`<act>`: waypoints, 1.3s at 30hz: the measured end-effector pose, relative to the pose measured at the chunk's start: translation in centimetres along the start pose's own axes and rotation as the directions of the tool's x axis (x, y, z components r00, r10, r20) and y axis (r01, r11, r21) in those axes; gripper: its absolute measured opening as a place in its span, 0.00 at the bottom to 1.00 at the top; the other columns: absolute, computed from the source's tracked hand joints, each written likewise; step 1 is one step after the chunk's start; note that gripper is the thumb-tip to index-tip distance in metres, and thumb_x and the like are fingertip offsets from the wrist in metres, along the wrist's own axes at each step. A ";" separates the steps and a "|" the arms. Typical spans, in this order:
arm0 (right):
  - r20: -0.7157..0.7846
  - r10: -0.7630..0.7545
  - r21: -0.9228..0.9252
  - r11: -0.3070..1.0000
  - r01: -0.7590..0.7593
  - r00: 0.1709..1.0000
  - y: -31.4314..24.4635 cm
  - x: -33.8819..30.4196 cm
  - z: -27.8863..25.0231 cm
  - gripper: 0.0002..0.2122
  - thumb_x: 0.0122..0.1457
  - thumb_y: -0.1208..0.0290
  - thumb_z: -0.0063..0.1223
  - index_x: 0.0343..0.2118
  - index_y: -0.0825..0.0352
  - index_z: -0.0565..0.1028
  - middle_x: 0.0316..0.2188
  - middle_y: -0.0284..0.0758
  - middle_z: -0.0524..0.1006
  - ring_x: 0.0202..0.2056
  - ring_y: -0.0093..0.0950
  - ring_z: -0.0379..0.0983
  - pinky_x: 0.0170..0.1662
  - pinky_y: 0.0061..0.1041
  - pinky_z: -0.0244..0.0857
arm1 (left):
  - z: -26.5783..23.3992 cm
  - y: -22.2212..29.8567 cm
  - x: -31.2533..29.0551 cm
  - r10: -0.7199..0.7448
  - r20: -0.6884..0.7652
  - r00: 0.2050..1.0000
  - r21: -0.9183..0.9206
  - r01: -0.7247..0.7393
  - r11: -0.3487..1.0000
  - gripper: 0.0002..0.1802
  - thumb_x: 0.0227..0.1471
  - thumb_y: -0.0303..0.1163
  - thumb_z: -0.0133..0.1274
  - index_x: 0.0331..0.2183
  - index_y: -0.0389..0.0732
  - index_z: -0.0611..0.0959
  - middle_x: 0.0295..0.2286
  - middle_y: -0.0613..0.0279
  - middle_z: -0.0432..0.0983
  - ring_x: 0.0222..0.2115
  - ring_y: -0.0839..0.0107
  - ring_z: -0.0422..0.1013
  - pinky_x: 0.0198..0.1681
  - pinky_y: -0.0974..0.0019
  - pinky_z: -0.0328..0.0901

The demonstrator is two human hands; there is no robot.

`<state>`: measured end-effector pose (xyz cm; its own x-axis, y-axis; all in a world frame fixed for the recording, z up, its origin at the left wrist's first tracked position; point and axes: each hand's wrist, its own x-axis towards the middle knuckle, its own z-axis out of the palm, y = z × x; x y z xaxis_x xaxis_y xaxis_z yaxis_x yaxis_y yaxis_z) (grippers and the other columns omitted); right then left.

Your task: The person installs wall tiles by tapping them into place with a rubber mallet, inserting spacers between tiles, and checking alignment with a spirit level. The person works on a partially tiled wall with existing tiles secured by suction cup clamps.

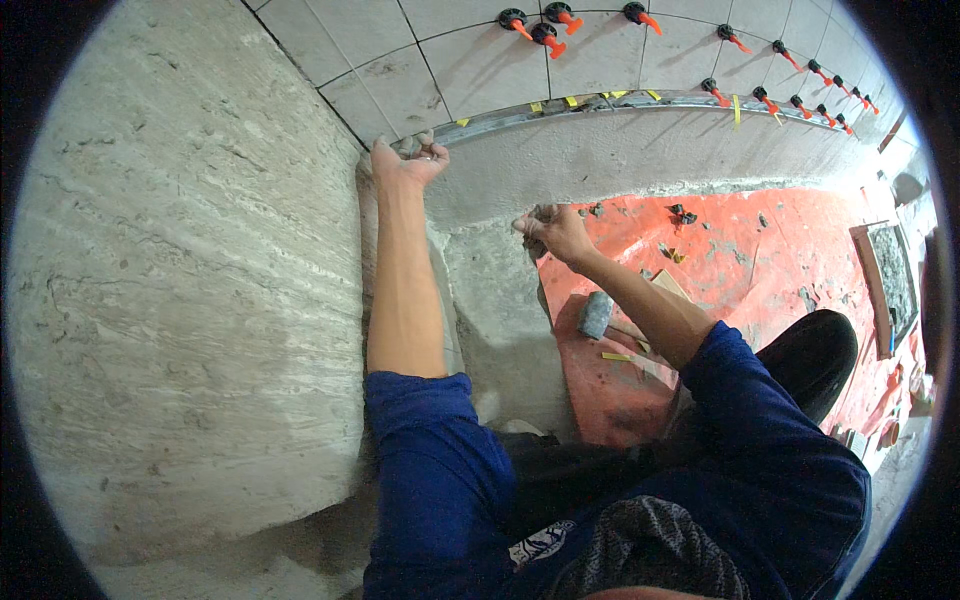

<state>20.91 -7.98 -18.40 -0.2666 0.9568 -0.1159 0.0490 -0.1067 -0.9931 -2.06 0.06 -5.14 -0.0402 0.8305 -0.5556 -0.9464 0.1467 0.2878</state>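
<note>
My left hand [408,162] reaches up to the lower edge of the wall tiles [400,92], by the left end of a metal strip [520,112]. Its fingers are curled, with something grey at them that I cannot make out. Farther right and lower, my right hand [562,235] is closed round a dark grey lump [536,246], perhaps mortar, held in front of the bare wall band [560,160]. Yellow wedges [571,101] stick out along the strip. Orange-handled tile levelers [547,38] stand out from the tile joints above.
A rough concrete wall [200,280] rises close on my left. On the right, a red sheet [720,260] covers the floor, with a rubber mallet [596,315], black bits [683,214] and yellow scraps on it. A framed tray [888,280] of grey material stands at the far right.
</note>
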 end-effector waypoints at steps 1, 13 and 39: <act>-0.009 -0.009 0.065 0.998 0.010 1.000 -0.1 0.4 0.0 0.10 0.54 0.70 0.60 0.27 0.73 0.74 0.21 0.37 0.76 0.22 0.26 0.75 0.24 0.25 0.71 | -0.1 0.0 0.1 0.003 0.018 1.000 -0.003 -0.003 1.000 0.27 0.57 0.54 0.37 0.46 0.40 0.66 0.36 0.58 0.63 0.30 0.66 0.62 0.33 0.59 0.55; -0.010 0.077 0.480 0.875 -0.063 0.997 0.9 0.9 1.4 0.12 0.59 0.72 0.52 0.40 0.77 0.69 0.35 0.43 0.75 0.35 0.34 0.77 0.40 0.32 0.75 | 0.4 -1.0 -1.5 0.111 0.001 0.994 -0.016 -0.111 0.994 0.24 0.59 0.49 0.39 0.48 0.40 0.64 0.39 0.55 0.62 0.36 0.62 0.61 0.37 0.54 0.59; -0.145 0.212 0.792 0.611 -0.015 0.967 -8.0 9.2 7.6 0.08 0.55 0.76 0.57 0.34 0.72 0.70 0.30 0.38 0.75 0.29 0.32 0.74 0.33 0.32 0.74 | -1.7 -1.1 -1.3 0.129 0.170 0.977 0.059 -0.141 0.988 0.25 0.55 0.55 0.39 0.44 0.46 0.65 0.36 0.56 0.63 0.32 0.62 0.61 0.34 0.56 0.55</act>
<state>10.79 -0.39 -11.67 -0.1082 0.9414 -0.3196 -0.7281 -0.2939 -0.6193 -1.50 -2.11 -6.03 -0.1071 0.9218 -0.3726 -0.9107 0.0594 0.4087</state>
